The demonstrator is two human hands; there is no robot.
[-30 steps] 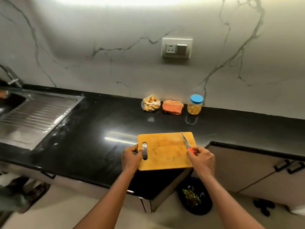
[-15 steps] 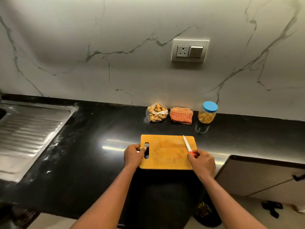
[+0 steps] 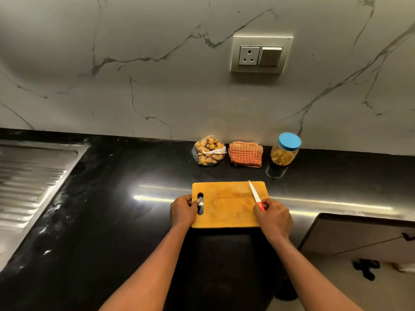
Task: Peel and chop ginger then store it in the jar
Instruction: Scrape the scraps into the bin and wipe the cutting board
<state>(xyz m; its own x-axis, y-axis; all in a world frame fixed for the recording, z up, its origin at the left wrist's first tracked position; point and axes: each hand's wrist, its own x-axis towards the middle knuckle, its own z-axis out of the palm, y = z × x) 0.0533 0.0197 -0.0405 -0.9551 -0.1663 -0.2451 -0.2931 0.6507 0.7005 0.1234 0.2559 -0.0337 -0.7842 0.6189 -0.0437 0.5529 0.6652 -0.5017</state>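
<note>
A wooden cutting board [image 3: 226, 204] lies on the black counter [image 3: 112, 198]. My left hand [image 3: 183, 209] grips its left end at the handle slot. My right hand [image 3: 272, 215] grips a red-handled knife [image 3: 254, 194] whose white blade lies over the board's right side, pointing away from me. A net bag of ginger [image 3: 208, 150] sits by the wall. To its right stands a glass jar [image 3: 285, 149] with a blue lid and yellowish pieces inside.
A folded orange checked cloth [image 3: 246, 154] lies between bag and jar. A steel sink drainboard [image 3: 29, 185] fills the counter's left part. A wall socket [image 3: 261, 55] is above. The counter ends at right over a cabinet [image 3: 359, 236].
The board with both hands on it has moved from the counter's front corner further onto the counter, toward the wall. The view has closed in on the wall.
</note>
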